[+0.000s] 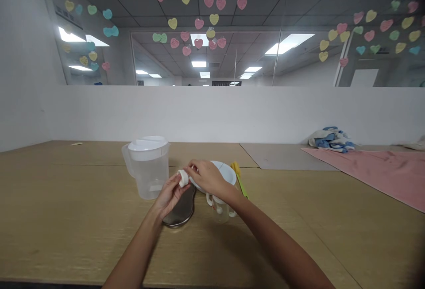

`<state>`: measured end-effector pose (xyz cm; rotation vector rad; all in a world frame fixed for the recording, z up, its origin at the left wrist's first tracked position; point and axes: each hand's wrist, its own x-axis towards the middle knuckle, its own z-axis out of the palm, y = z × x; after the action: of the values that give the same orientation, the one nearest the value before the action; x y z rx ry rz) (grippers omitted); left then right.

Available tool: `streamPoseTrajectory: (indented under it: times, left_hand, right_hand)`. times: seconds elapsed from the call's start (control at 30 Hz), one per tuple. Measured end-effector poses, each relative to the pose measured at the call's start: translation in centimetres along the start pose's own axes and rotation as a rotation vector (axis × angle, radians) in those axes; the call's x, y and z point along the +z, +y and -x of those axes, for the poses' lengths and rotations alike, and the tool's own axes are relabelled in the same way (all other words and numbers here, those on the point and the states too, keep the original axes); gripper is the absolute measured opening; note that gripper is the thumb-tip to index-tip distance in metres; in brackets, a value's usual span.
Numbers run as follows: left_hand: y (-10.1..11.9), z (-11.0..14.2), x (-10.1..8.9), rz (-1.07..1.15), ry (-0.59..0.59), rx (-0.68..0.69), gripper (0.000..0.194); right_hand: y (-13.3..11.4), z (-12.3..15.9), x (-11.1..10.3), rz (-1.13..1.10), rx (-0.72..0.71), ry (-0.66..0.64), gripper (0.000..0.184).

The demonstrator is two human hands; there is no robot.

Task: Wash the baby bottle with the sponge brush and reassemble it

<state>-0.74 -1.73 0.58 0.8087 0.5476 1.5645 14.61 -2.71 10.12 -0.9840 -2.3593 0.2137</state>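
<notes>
My left hand [170, 195] cradles a small white cylindrical piece [183, 178], perhaps a bottle part, between fingers and palm. The fingertips of my right hand [207, 177] press on that piece from the right. Behind my right wrist stands a small clear bottle with white handles [221, 209]. A round white dish [226, 169] sits partly hidden under my right hand. Below my left hand lies an oval steel tray [181, 213], and a clear plastic pitcher with a white lid [148, 167] stands just beyond it.
A yellow-green brush [239, 179] lies beside the dish on the wooden table [66, 200]. Farther right are a pink cloth [368, 169] and a crumpled blue and white cloth [331, 140]. A white partition [212, 116] rises behind the table.
</notes>
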Motion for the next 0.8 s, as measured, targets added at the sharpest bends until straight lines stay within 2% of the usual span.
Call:
streamPoseTrajectory:
  times: [0.07,0.17,0.3,0.43,0.57,0.67,0.73,0.8]
  left_hand:
    - [0.1,0.0,-0.1,0.025,0.024,-0.021,0.014]
    - [0.2,0.0,-0.2,0.023,0.016,-0.032,0.014]
    - [0.0,0.0,-0.3,0.021,-0.024,-0.024,0.016]
    - [0.0,0.2,-0.3,0.112,-0.149,-0.048,0.021]
    - [0.3,0.6,0.0,0.144,-0.272,0.002,0.043]
    - [0.2,0.7,0.1,0.059,-0.189,0.068,0.05]
    - [0.1,0.7,0.1,0.013,-0.106,0.096,0.046]
    - [0.0,0.6,-0.1,0.003,-0.078,0.105,0.041]
  right_hand:
    - [0.2,-0.1,-0.2,0.02,-0.046,0.026,0.028]
    - [0.6,-0.1,-0.1,-0.028,-0.125,-0.062,0.016]
    - [0.8,0.0,0.5,-0.032,-0.112,-0.076,0.012]
    - [0.7,-0.1,0.9,-0.006,-0.116,-0.02,0.012]
    - [0.6,-0.1,0.8,0.003,-0.156,0.038,0.014]
    - [0.5,0.0,0.9,0.018,-0.186,0.041,0.013]
    - [0.3,0.1,0.9,0.011,-0.206,0.016,0.013]
    - [0.1,0.1,0.7,0.001,-0.222,-0.019,0.014]
